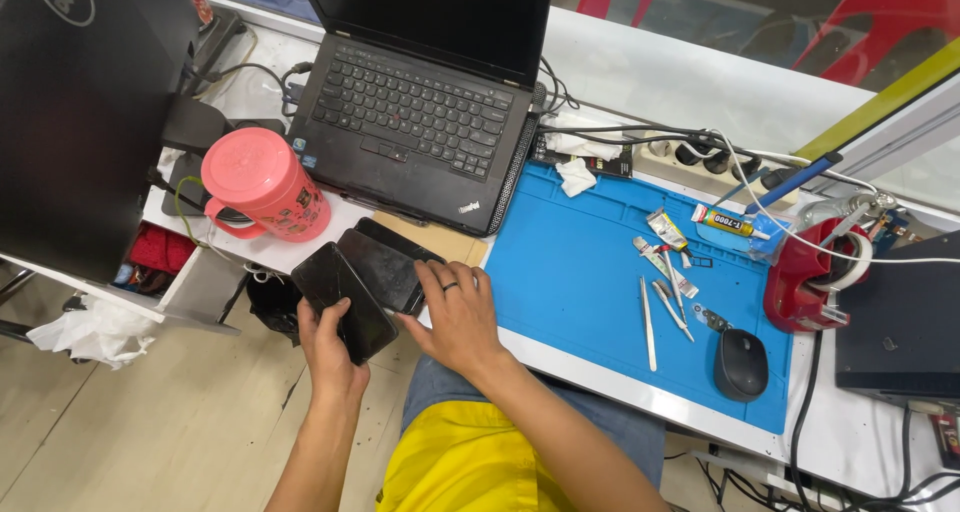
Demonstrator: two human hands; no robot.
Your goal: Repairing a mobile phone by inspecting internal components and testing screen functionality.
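Blue mat (pixel 580 272) (tube (pixel 722 221) atop); left hand (pixel 330 357) grips phone (pixel 343 300).

Bright even light, sharp, wide-angle edge bending.

Head view, steeply down, close.

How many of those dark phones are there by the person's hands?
3: one phone held in the left hand, a second under the right hand, a third behind it. More may lie hidden underneath.
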